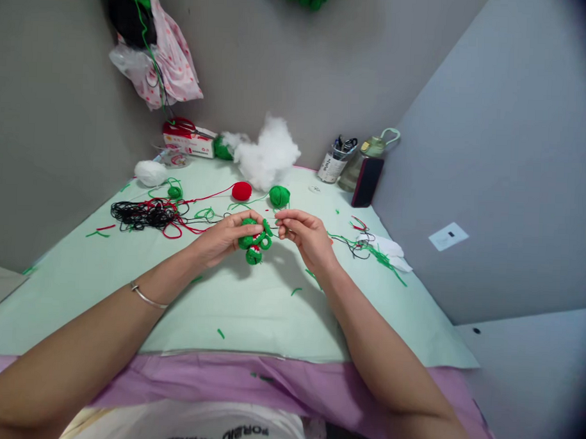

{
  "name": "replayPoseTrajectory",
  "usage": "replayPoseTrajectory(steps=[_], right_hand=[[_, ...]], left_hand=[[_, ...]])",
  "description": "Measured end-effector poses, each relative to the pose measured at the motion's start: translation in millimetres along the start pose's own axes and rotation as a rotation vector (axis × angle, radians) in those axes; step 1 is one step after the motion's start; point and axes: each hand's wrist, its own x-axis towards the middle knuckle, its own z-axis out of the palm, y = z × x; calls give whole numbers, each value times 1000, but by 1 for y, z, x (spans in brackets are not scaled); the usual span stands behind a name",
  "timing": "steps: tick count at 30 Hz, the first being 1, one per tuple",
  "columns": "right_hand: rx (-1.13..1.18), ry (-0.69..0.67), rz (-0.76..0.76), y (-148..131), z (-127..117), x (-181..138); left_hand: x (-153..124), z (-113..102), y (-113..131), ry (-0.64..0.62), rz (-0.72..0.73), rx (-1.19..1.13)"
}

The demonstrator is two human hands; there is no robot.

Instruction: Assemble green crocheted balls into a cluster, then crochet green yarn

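Observation:
A small green crocheted figure with red and white parts [254, 255] hangs over the middle of the table, with loops of green at its right side. My left hand [225, 238] is closed on it, thumb and fingers pinching its upper left part. Close by on the right, my right hand [306, 238] has its thumb and forefinger pressed together. Something thin seems to be between those fingertips, too small to make out. Behind the hands lie a ball of red yarn [241, 191] and a ball of green yarn [279, 196].
Tangled black yarn [144, 214] lies at left near a white yarn ball [151, 173]. White stuffing [267, 153], a box [188, 143] with red scissors [181, 126], a pen cup [332, 166], a bottle and an upright phone [368, 182] line the back. Yarn scraps [387, 264] lie at right.

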Motion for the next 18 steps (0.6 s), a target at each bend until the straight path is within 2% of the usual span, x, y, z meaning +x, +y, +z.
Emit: replayPoseTrajectory(steps=[8,14,18], right_hand=[[-344,-38,-185,8,8,-4],[-202,30,-51,5,7,0],[-136,39,-62,2,6,-1]], left_hand=[[2,-1,-3,33,-1,4],[2,-3,-4,2,44,80],[2,-4,-4,8,66,81]])
